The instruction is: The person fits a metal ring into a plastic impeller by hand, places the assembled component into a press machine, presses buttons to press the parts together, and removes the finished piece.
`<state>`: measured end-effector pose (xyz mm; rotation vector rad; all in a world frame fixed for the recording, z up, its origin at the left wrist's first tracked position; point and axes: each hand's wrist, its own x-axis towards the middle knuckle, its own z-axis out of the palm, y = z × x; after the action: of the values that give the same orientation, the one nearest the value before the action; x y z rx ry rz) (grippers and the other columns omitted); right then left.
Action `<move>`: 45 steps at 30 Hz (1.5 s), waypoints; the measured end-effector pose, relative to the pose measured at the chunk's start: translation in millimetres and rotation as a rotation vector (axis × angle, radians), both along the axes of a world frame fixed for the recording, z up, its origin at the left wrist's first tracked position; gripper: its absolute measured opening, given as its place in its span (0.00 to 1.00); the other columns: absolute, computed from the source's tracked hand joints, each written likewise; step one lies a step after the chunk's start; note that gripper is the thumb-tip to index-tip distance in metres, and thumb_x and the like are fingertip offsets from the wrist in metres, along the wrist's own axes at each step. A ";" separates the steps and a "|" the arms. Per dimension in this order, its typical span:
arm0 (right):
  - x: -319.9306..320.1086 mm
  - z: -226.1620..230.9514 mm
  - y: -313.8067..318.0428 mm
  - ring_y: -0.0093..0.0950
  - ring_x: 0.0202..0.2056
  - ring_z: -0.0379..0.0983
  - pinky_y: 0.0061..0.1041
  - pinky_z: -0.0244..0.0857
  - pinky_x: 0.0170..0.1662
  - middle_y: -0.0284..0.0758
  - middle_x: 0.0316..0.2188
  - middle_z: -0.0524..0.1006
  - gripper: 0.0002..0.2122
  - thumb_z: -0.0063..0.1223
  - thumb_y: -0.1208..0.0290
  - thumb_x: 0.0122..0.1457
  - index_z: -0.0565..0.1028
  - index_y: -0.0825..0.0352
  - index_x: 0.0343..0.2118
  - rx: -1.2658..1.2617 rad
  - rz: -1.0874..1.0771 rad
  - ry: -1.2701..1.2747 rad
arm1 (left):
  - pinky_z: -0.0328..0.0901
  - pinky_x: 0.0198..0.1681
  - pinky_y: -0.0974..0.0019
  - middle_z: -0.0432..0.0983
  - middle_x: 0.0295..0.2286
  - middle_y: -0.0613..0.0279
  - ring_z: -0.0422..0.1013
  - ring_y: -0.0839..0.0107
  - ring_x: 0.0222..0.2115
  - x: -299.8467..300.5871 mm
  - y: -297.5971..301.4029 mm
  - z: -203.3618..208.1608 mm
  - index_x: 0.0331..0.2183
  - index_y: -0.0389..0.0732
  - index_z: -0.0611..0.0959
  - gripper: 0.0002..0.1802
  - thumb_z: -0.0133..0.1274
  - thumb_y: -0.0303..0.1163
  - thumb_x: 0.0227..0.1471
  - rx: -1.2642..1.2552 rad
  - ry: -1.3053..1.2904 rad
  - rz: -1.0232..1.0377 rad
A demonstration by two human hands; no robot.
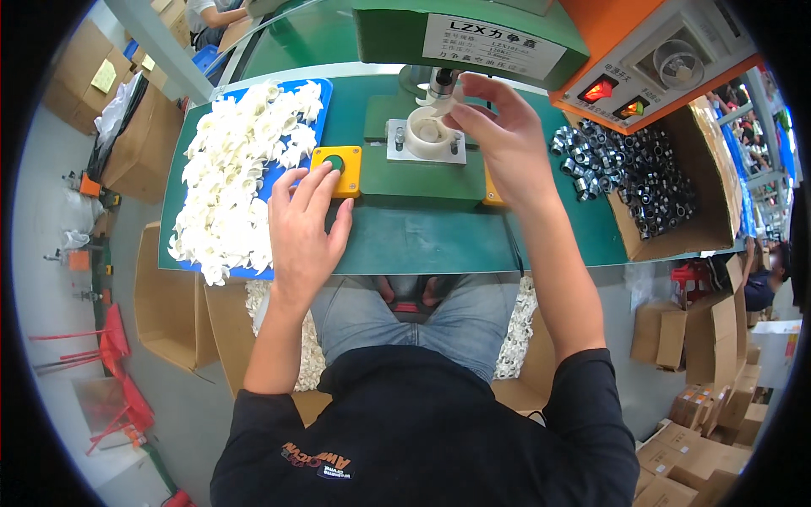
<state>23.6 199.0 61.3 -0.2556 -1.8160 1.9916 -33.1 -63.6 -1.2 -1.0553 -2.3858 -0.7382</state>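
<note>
My left hand lies with its fingers spread, the fingertips at the green button on a yellow control box. My right hand reaches to the green press, its thumb and index finger curled at a small white plastic part under the metal ram. It appears to grip that part's edge; the other fingertips are hidden. Just below stands a round white holder on a metal plate with bolts, fixed to the green press base.
White plastic parts heap over a blue tray at left. Metal fittings spill from a cardboard box at right. An orange control unit overhangs the right side. Open cartons stand below the green table.
</note>
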 end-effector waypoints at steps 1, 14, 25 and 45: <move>5.4 -0.3 0.8 0.28 0.46 0.79 0.28 0.73 0.53 0.39 0.51 0.77 0.18 0.64 0.75 0.62 0.76 0.73 0.54 0.017 -0.048 -0.017 | 0.65 0.58 0.52 0.80 0.51 0.54 0.69 0.51 0.53 -0.1 -0.2 0.5 0.50 0.33 0.83 0.24 0.66 0.24 0.49 0.000 -0.002 -0.002; 92.3 -77.6 32.9 0.45 0.49 0.74 0.40 0.70 0.51 0.47 0.50 0.75 0.18 0.69 0.70 0.52 0.79 0.74 0.44 1.285 -0.343 0.012 | 0.64 0.53 0.52 0.78 0.48 0.57 0.69 0.55 0.48 -9.9 4.6 10.4 0.51 0.35 0.83 0.28 0.67 0.32 0.47 -0.213 0.181 -0.056; 90.5 -70.3 32.7 0.45 0.49 0.74 0.40 0.70 0.51 0.47 0.51 0.75 0.17 0.70 0.68 0.52 0.80 0.71 0.43 1.292 -0.348 -0.003 | 0.68 0.52 0.53 0.80 0.45 0.50 0.72 0.51 0.45 -12.4 -3.6 20.3 0.51 0.33 0.83 0.27 0.66 0.24 0.48 -0.068 0.022 -0.087; -0.5 -20.4 -5.2 0.38 0.51 0.76 0.39 0.71 0.53 0.42 0.53 0.75 0.29 0.74 0.60 0.50 0.75 0.67 0.52 0.779 -0.287 0.090 | 0.70 0.52 0.54 0.82 0.40 0.48 0.76 0.52 0.44 -89.3 -20.8 14.0 0.46 0.37 0.86 0.22 0.69 0.33 0.48 -0.277 -0.160 0.133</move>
<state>23.1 193.7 40.8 -0.1620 -2.1858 0.9867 -122.4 -84.4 12.8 -0.9594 -2.7247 -0.4705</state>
